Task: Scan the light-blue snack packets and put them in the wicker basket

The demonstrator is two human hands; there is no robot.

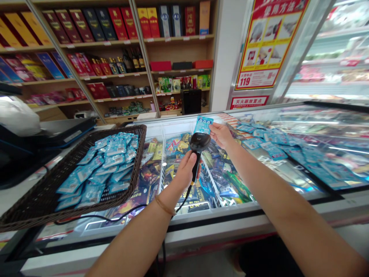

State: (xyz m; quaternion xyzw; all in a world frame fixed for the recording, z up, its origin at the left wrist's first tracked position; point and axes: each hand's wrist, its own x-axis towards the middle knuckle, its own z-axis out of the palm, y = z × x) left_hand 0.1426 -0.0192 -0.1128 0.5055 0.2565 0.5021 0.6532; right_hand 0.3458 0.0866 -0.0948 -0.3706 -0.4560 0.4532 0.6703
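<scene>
My left hand (186, 169) is wrapped round the grip of a black handheld barcode scanner (200, 141), whose cable (184, 200) trails down and to the left. Just beyond the scanner head is a small blue packet (203, 124), pinched at its right edge by my right hand (220, 134). Many similar blue packets (115, 150) lie heaped in a brown wicker basket (141, 154) on the left. More blue packets (273, 150) are spread over the freezer's glass lid to the right. Both hands are held above the open part of the freezer.
The chest freezer (201, 227) holds bagged goods (175, 146) between white wire dividers (162, 169). A dark checkout machine (57, 132) stands at far left, with a white plastic bag (19, 115). Behind are shelves of boxes (115, 23), a red sign (265, 46) and a refrigerated display (331, 57).
</scene>
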